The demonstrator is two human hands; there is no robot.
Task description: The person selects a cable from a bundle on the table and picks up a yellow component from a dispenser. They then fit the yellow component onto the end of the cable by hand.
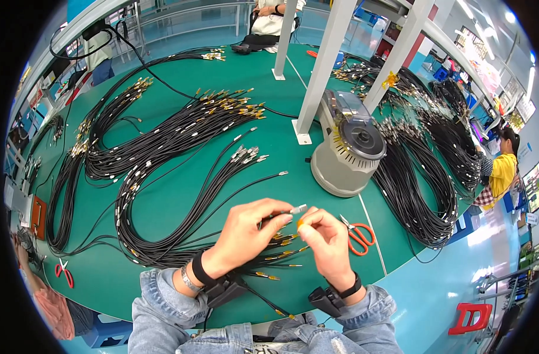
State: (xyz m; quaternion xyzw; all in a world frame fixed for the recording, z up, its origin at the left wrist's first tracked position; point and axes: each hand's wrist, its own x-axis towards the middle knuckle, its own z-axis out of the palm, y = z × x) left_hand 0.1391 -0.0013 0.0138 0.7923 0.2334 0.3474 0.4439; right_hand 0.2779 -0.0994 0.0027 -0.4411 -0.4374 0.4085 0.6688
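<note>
My left hand (250, 229) is closed in a pinch around the end of a black cable, and the cable's silver connector (299, 209) sticks out past the fingertips. Close beside it, my right hand (327, 239) pinches a small orange-yellow piece (300, 223), too small to name surely. The fingertips of both hands almost meet. Beneath and behind my left hand lies a bundle of black cables (145, 236) with silver ends and yellow-marked ends on the green table (293, 159). Part of that bundle is hidden by my hands and wrists.
A grey machine with a black disc (349, 147) stands beyond my right hand, near white metal posts (325, 71). Orange-handled scissors (359, 237) lie to its near side; red-handled scissors (63, 273) lie far left. More cable bundles (420, 194) spread right. Co-workers (500, 168) are around.
</note>
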